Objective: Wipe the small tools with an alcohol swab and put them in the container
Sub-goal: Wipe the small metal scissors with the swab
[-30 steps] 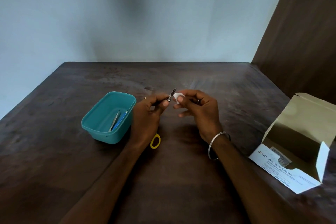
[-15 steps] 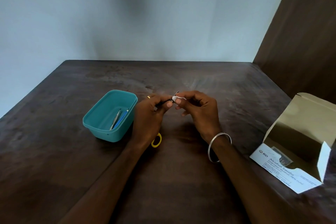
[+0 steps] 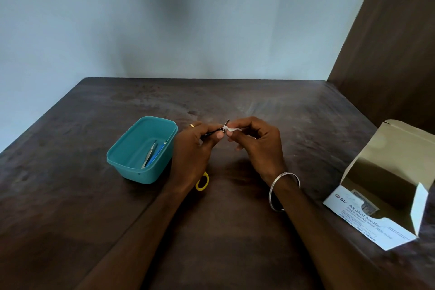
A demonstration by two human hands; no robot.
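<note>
My left hand grips a small pair of scissors above the table; the metal blades poke out towards the right and a yellow handle loop hangs below the wrist. My right hand pinches a white alcohol swab against the blades near their tip. Left of my hands stands a teal plastic container holding metal tweezers and a blue-handled tool.
An open white box of alcohol swabs lies at the right, its flap raised. A dark wooden table carries everything. A brown panel rises at the back right, a pale wall behind.
My right hand has closed the swab onto the scissor blades. Both hands stay in roughly the same place above the table.
</note>
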